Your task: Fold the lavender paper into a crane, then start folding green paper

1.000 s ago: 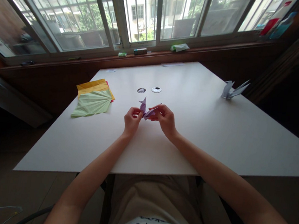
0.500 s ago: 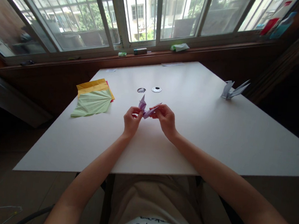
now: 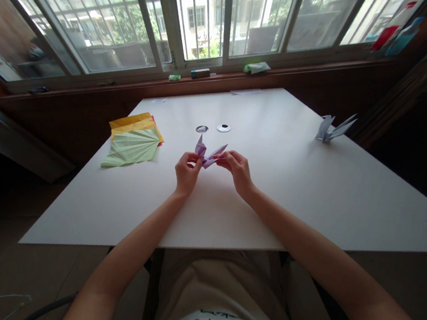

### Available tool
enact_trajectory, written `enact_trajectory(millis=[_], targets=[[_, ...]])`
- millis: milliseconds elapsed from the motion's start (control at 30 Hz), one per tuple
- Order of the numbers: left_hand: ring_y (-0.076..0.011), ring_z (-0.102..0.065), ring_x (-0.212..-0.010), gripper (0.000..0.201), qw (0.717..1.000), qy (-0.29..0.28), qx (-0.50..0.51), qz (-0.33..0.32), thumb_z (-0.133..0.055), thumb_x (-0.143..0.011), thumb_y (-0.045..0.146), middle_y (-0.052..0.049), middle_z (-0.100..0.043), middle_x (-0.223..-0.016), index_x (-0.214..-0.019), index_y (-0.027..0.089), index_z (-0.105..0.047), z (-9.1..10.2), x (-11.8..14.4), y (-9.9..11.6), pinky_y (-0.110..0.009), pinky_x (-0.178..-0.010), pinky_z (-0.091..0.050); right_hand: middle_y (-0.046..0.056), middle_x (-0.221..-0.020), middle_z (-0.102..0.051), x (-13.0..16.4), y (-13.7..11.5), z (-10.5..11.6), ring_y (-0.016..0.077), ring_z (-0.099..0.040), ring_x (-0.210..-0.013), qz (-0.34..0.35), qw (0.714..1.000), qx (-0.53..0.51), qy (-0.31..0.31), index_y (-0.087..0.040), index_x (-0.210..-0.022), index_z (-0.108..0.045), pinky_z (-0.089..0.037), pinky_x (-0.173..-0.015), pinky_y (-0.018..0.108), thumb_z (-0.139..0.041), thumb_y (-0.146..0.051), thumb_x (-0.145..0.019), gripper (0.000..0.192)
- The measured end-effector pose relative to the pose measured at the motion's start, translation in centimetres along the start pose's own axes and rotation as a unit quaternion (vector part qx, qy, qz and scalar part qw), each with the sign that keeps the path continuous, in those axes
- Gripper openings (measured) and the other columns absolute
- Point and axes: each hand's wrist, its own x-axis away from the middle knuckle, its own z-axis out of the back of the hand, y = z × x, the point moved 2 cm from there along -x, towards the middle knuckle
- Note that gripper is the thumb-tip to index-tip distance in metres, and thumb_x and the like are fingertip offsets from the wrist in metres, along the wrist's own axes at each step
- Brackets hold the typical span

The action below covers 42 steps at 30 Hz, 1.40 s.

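Observation:
Between my hands is a folded purple paper figure (image 3: 209, 160) with pointed tips, like an origami crane, held over the white table (image 3: 270, 196). My left hand (image 3: 188, 171) pinches its left side between thumb and fingertips, beneath an upright point. At its right side, my right hand (image 3: 236, 168) has thumb and fingers closed on a lower flap. One pointed flap rises free just beyond the right fingertips. The fingers hide part of the folds at both ends.
Left of my hands lie a creased pale green sheet (image 3: 133, 147) and yellow paper (image 3: 133, 123), with a red edge showing. A grey paper crane (image 3: 334, 129) stands at the right edge. Two round inserts (image 3: 223, 128) sit in the tabletop. A window sill (image 3: 222, 77) runs behind.
The purple figure has shifted slightly left. My right fingers have moved lower on its right side, and a pointed flap there now shows more upright.

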Motion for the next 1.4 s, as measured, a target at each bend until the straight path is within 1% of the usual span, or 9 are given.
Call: enact_trajectory(millis=[100, 233, 333, 567, 767, 1000, 1133, 1233, 1400], targets=[[-0.0110, -0.057, -0.064, 0.006, 1.000, 0.013, -0.011, -0.002, -0.057, -0.073, 0.025, 0.001, -0.059, -0.071, -0.075, 0.019, -0.054, 0.2, -0.1, 0.0, -0.020, -0.055, -0.042, 0.002, -0.081, -0.067, -0.1, 0.3, 0.1, 0.0143, -0.062, -0.082, -0.040, 0.999, -0.017, -0.017, -0.018, -0.072, -0.061, -0.048, -0.080, 0.032, -0.066, -0.028, -0.066, 0.013], [-0.0111, -0.057, -0.064, 0.006, 0.999, 0.030, -0.026, -0.007, -0.057, -0.074, 0.024, 0.001, -0.059, -0.071, -0.075, 0.019, -0.054, 0.4, -0.2, 0.0, -0.021, -0.055, -0.041, 0.002, -0.085, -0.067, -0.3, 1.0, 0.4, 0.0122, -0.061, -0.072, -0.088, 0.995, -0.020, -0.036, -0.017, -0.079, -0.060, -0.049, -0.074, 0.032, -0.072, -0.022, -0.058, 0.025], [-0.0111, -0.057, -0.065, 0.005, 0.999, 0.038, -0.033, -0.015, -0.056, -0.074, 0.024, 0.001, -0.059, -0.071, -0.075, 0.019, -0.054, 0.5, -0.2, 0.1, -0.021, -0.055, -0.040, 0.004, -0.085, -0.066, -0.6, 1.7, 0.8, 0.0130, -0.061, -0.072, -0.139, 0.989, -0.031, -0.036, -0.017, -0.083, -0.060, -0.051, -0.071, 0.031, -0.073, -0.019, -0.056, 0.030], [-0.0113, -0.056, -0.068, 0.006, 0.997, 0.044, -0.047, -0.044, -0.055, -0.076, 0.024, 0.000, -0.059, -0.074, -0.077, 0.019, -0.054, 0.6, 0.0, 0.6, -0.021, -0.057, -0.040, 0.003, -0.067, -0.064, -0.8, 2.4, 0.9, 0.0128, -0.062, -0.064, -0.229, 0.970, -0.062, -0.054, -0.016, -0.068, -0.059, -0.053, -0.062, 0.026, -0.071, -0.012, -0.056, 0.018], [-0.0111, -0.056, -0.066, 0.006, 0.996, 0.041, -0.055, -0.056, -0.055, -0.077, 0.025, 0.000, -0.059, -0.074, -0.077, 0.019, -0.054, 0.6, 0.0, 0.5, -0.021, -0.056, -0.040, 0.001, -0.064, -0.063, -0.7, 2.3, 0.9, 0.0100, -0.060, -0.061, -0.237, 0.967, -0.081, -0.051, -0.016, -0.066, -0.062, -0.052, -0.061, 0.022, -0.070, -0.012, -0.059, 0.012], [-0.0107, -0.056, -0.067, 0.004, 0.995, 0.050, -0.060, -0.062, -0.054, -0.077, 0.023, 0.000, -0.058, -0.074, -0.078, 0.019, -0.053, 0.5, -0.1, 0.3, -0.020, -0.055, -0.041, 0.003, -0.082, -0.068, -0.7, 2.2, 0.9, 0.0115, -0.063, -0.077, -0.237, 0.964, -0.097, -0.064, -0.017, -0.079, -0.067, -0.052, -0.077, 0.024, -0.069, -0.013, -0.063, 0.017], [-0.0102, -0.056, -0.066, 0.003, 0.994, 0.059, -0.062, -0.067, -0.055, -0.076, 0.021, 0.001, -0.058, -0.073, -0.077, 0.018, -0.053, 0.5, -0.1, 0.2, -0.019, -0.055, -0.041, 0.000, -0.083, -0.068, -0.5, 1.9, 0.8, 0.0087, -0.062, -0.078, -0.242, 0.962, -0.103, -0.075, -0.019, -0.085, -0.066, -0.050, -0.082, 0.022, -0.067, -0.015, -0.067, 0.019], [-0.0099, -0.056, -0.066, 0.003, 0.994, 0.062, -0.063, -0.069, -0.055, -0.076, 0.020, 0.001, -0.058, -0.073, -0.077, 0.018, -0.053, 0.5, -0.1, 0.2, -0.019, -0.054, -0.041, -0.001, -0.078, -0.067, -0.4, 1.8, 0.7, 0.0073, -0.061, -0.074, -0.249, 0.959, -0.101, -0.088, -0.021, -0.086, -0.066, -0.050, -0.076, 0.018, -0.067, -0.015, -0.068, 0.019], [-0.0095, -0.056, -0.065, 0.004, 0.994, 0.063, -0.064, -0.070, -0.055, -0.076, 0.021, 0.001, -0.058, -0.073, -0.077, 0.018, -0.053, 0.5, -0.1, 0.3, -0.018, -0.054, -0.041, 0.002, -0.079, -0.067, -0.4, 1.7, 0.7, 0.0076, -0.061, -0.070, -0.267, 0.954, -0.088, -0.101, -0.019, -0.082, -0.068, -0.049, -0.063, 0.015, -0.064, -0.015, -0.070, 0.013]])
